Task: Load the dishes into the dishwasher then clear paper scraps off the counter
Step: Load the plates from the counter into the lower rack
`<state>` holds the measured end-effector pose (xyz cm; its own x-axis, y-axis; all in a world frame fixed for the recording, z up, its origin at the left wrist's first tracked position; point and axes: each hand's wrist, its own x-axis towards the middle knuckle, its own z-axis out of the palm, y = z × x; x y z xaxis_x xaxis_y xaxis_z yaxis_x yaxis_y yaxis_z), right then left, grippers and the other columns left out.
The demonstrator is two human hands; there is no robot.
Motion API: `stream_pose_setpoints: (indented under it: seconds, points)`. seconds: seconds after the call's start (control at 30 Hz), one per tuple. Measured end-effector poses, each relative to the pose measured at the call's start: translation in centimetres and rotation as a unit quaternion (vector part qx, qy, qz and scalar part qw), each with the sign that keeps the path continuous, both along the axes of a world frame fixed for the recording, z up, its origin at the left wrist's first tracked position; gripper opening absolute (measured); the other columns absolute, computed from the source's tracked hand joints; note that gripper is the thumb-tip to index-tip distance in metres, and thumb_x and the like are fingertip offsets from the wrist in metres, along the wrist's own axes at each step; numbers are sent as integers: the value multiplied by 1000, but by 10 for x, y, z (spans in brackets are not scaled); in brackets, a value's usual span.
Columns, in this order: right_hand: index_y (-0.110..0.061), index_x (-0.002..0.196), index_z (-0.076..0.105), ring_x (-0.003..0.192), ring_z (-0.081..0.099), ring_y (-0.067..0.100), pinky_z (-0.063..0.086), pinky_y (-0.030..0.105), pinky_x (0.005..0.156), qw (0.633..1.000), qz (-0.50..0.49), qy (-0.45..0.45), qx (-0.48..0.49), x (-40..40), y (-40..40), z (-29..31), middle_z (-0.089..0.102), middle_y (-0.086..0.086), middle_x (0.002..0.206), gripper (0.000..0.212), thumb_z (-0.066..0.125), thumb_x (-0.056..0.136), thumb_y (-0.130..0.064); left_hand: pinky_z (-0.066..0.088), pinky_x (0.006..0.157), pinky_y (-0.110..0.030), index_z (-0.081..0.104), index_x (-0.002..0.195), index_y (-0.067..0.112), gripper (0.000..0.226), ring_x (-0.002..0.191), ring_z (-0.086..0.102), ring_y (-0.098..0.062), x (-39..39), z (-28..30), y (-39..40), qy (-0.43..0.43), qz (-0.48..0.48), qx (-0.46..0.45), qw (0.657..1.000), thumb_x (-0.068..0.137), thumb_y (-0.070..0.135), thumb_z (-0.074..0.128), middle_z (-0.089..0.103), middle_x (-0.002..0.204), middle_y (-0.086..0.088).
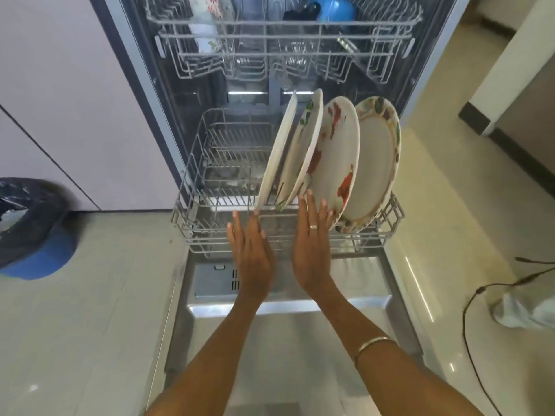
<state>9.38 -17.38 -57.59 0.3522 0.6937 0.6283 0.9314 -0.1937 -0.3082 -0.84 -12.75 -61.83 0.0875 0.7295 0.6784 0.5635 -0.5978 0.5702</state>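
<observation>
4 floral-rimmed plates (336, 157) are standing on edge, leaning left. They are sitting in the lower rack (192, 187), along its right side.

Setting: home kitchen. Evidence: built-in dishwasher (270, 145) standing open between pale flat cabinet fronts (60, 100), door (285, 295) folded down over glossy cream floor tiles (90, 325). Lower rack (192, 217) pulled out, four patterned dinner plates (336, 163) upright in it; upper rack (285, 34) loaded with a blue vessel (333, 9). Blue bin (33, 232) lined with a black bag at left. Black cable (468, 307) trailing over the floor at right.
</observation>
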Motion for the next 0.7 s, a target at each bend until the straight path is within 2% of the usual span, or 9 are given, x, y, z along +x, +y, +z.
stream_pose_setpoints:
  seconds: [0.07, 0.17, 0.27, 0.33, 0.43, 0.53, 0.7]
  points:
    - [0, 154, 21, 152, -5, 31, -9, 40, 123, 1000, -2, -8, -21, 3, 6, -1, 10, 17, 163, 54, 32, 101, -2, 15, 120, -59, 41, 143, -4, 45, 149, 20, -37, -3, -3, 9, 20, -23, 41, 999, 99, 3, 45, 28, 158, -18]
    - [1, 155, 11, 151, -5, 35, -10, 42, 123, 998, 5, -17, -55, 6, 15, 0, 4, 20, 163, 54, 19, 107, -21, 22, 118, -61, 31, 149, 0, 71, 147, 26, -41, -5, -3, 27, 87, -35, 76, 993, 85, -16, 59, 33, 157, -17]
    - [0, 155, 5, 151, -8, 35, -5, 45, 123, 997, 2, -19, -75, 9, 28, 1, -4, 20, 164, 58, 29, 106, -19, 20, 120, -58, 23, 153, 4, 90, 148, 22, -38, -5, 0, 44, 137, -44, 73, 987, 76, -22, 61, 28, 159, -11]
    - [-1, 156, 0, 151, -11, 33, -3, 46, 124, 996, 6, 1, -84, 13, 37, 3, -9, 18, 164, 65, 36, 104, -15, 19, 120, -57, 22, 154, 6, 93, 150, 20, -36, -2, 2, 50, 141, -46, 63, 987, 75, -23, 62, 27, 161, -8]
    - [-2, 156, -2, 151, -12, 33, 2, 48, 124, 995, 14, 1, -98, 21, 50, 5, -12, 17, 163, 65, 35, 104, -17, 20, 119, -60, 28, 153, 1, 87, 151, 16, -37, 7, 7, 57, 146, -42, 42, 988, 74, -22, 56, 24, 162, -6]
    - [-1, 156, -3, 151, -12, 33, 5, 51, 123, 994, 27, 5, -108, 27, 59, 4, -13, 18, 163, 69, 38, 102, -15, 19, 119, -59, 23, 155, 4, 92, 151, 14, -38, 15, 12, 63, 157, -35, 12, 987, 71, -19, 56, 23, 162, -6]
    - [1, 155, -2, 151, -9, 36, 12, 53, 122, 990, 36, -22, -133, 35, 65, 3, -14, 20, 162, 69, 38, 102, -17, 14, 122, -55, 18, 156, 4, 94, 151, 9, -38, 14, 15, 73, 230, -31, -7, 973, 72, -15, 57, 18, 164, -10]
